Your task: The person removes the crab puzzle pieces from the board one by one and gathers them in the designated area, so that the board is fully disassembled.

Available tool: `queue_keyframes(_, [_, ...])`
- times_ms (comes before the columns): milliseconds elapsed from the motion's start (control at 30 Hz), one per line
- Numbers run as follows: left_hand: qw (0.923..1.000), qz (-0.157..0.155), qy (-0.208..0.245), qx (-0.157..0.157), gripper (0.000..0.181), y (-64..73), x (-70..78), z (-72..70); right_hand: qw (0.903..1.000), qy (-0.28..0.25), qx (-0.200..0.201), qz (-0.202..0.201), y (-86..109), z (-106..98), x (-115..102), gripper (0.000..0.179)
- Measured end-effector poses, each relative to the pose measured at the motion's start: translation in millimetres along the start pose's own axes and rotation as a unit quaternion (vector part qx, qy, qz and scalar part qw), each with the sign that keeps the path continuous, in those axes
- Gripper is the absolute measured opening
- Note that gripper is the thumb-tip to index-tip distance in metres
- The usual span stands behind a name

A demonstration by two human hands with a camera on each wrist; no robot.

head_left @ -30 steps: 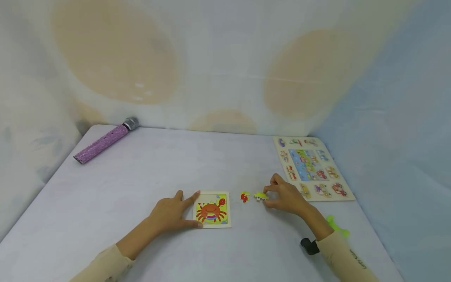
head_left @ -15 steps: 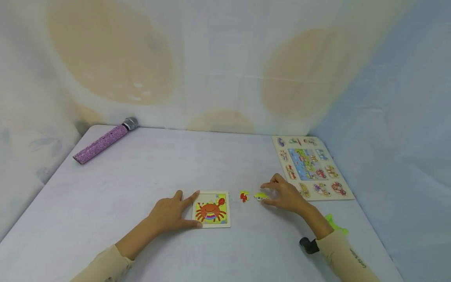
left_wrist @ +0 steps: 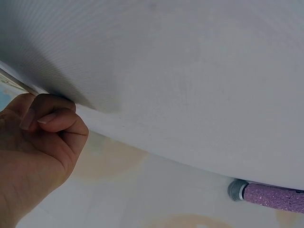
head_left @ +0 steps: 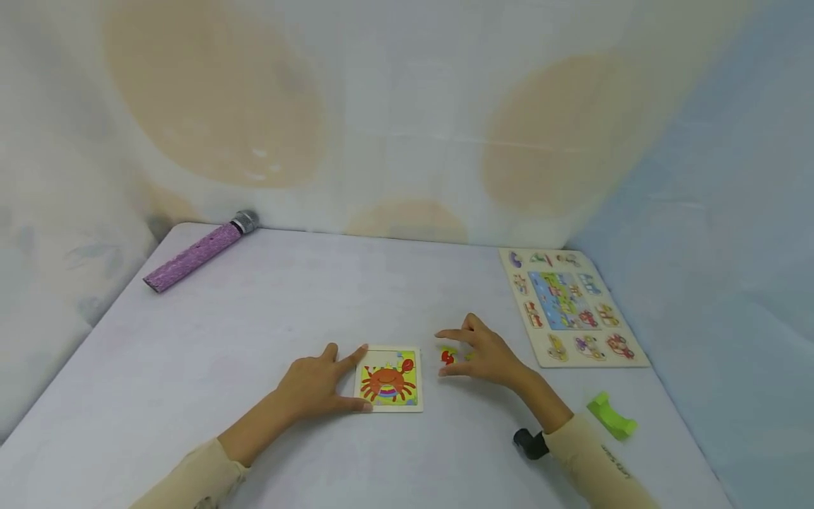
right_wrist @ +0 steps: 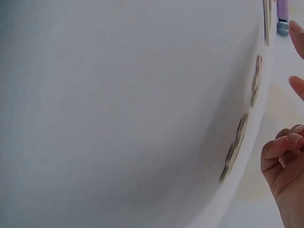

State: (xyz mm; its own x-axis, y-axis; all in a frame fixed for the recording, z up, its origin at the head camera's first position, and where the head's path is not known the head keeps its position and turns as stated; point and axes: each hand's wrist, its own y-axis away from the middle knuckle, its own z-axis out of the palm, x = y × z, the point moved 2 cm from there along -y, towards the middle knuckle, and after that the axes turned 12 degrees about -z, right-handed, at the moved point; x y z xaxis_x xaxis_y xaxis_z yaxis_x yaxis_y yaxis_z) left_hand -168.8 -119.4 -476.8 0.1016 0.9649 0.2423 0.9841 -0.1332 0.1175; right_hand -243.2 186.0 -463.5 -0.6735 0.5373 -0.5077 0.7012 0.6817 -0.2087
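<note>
My left hand [head_left: 311,387] holds the small square crab puzzle [head_left: 388,382] at its left side, index finger at the upper corner and thumb at the lower. Its other fingers curl toward the palm in the left wrist view. My right hand [head_left: 486,357] hovers just right of the puzzle, index finger and thumb spread apart around a red-and-yellow puzzle piece [head_left: 448,355], holding nothing. A yellow puzzle piece [head_left: 469,357] shows mostly hidden under that hand. The right wrist view has both pieces edge-on, lying flat on the table.
A larger wooden vehicle puzzle board [head_left: 533,339] lies at the back right. Nearer sits a bright green curved block [head_left: 612,416]. At the back left is a purple glittery microphone [head_left: 197,256]. A black device [head_left: 531,444] sits at my right wrist. Cloth walls surround the table.
My right hand has moved left, from the yellow piece to over the red-and-yellow one. The green block is now uncovered. My left hand stays on the crab puzzle; the view has shifted slightly.
</note>
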Motion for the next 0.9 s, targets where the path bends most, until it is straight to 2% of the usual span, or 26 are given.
queue_keyframes(200, [1.0000, -0.004, -0.002, -0.004, 0.097, -1.7, 1.8, 0.4, 0.9998, 0.009, -0.020, 0.002, -13.5, 11, -12, 0.062])
queue_keyframes(367, [1.0000, -0.004, -0.006, -0.004, 0.097, -0.3, 1.9, -1.6, 0.9982, 0.040, -0.033, -0.031, -26.4, 19, -24, 0.056])
queue_keyframes(467, [1.0000, -0.005, -0.004, -0.007, 0.097, -0.6, 1.2, -1.7, 0.9966, 0.059, -0.044, -0.038, -32.8, 21, -29, 0.051])
queue_keyframes(633, [1.0000, -0.003, 0.003, -0.008, 0.097, -1.3, 0.9, -0.2, 0.9950, 0.072, -0.061, -0.033, -36.0, 24, -31, 0.045])
queue_keyframes(900, [0.9998, -0.013, -0.001, -0.012, 0.097, -2.0, -1.0, 2.1, 0.9945, 0.077, -0.066, -0.027, -36.6, 29, -34, 0.041])
